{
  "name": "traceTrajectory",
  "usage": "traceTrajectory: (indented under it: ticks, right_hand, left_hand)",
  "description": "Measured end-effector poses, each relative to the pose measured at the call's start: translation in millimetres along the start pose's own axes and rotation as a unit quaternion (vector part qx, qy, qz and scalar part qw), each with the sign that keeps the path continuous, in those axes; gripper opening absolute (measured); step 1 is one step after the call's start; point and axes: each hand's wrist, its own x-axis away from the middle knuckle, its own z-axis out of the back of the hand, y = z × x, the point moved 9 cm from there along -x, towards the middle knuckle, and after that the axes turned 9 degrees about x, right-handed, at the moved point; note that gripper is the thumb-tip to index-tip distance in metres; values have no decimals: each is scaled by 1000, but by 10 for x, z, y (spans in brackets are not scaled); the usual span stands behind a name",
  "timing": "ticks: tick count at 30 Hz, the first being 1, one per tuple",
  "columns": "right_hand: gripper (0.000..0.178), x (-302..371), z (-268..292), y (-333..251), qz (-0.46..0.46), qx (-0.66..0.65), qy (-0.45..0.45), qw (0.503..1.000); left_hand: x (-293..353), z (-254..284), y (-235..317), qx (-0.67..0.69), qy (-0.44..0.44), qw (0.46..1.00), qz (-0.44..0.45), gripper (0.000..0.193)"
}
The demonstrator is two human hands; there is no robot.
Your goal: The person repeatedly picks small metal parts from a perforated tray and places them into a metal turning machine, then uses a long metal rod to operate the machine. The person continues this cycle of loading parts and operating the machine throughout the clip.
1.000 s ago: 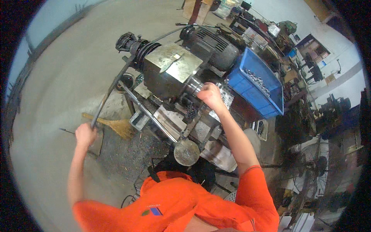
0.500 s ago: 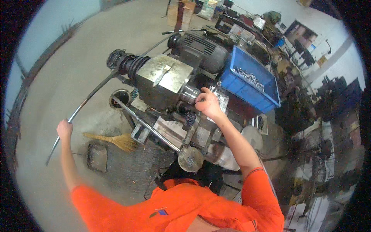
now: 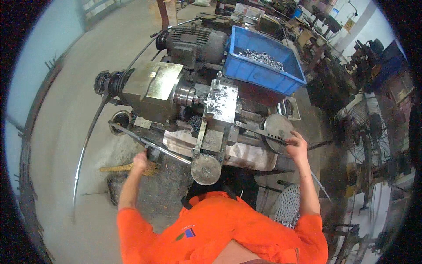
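Observation:
My right hand (image 3: 298,147) is closed around the end of a flat steel lever with holes (image 3: 257,130), in front of a round metal disc (image 3: 279,128). My left hand (image 3: 140,162) is just below a silver rod (image 3: 165,152); its fingers are blurred, so its grip cannot be told. Between the hands is a small lathe-like machine with a box-shaped headstock (image 3: 147,90) and a shiny spindle (image 3: 185,96). A chip-covered tool block (image 3: 223,99) faces the spindle. A long curved bar (image 3: 84,154) hangs from the machine's left end, with no hand on it.
A blue crate (image 3: 263,77) of small metal parts stands behind the machine, beside a dark motor (image 3: 198,44). A straw broom (image 3: 118,168) lies at the left. Another round plate (image 3: 205,170) is close to my body. A fan (image 3: 367,119) stands at the right.
My left hand has let go of the long curved bar and moved right to near the silver rod. My right hand has left the spindle for the holed lever. The view has shifted.

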Motion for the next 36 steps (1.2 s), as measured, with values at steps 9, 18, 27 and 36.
traceTrajectory:
  ticks: [9,18,27,36]
  right_hand:
    - [53,742,371,2034,-154,238,20,959]
    - [43,1465,460,3157,-311,433,-112,839]
    - [23,2602,-379,2376,-303,60,-94,947]
    - [20,2775,-591,1651,-343,-123,-37,931]
  left_hand:
    - [120,735,25,-14,64,997,44,31]
    - [333,1488,-330,470,205,853,95,40]
    - [32,1307,90,523,171,821,151,43]
    - [37,1316,81,512,185,823,160,46]
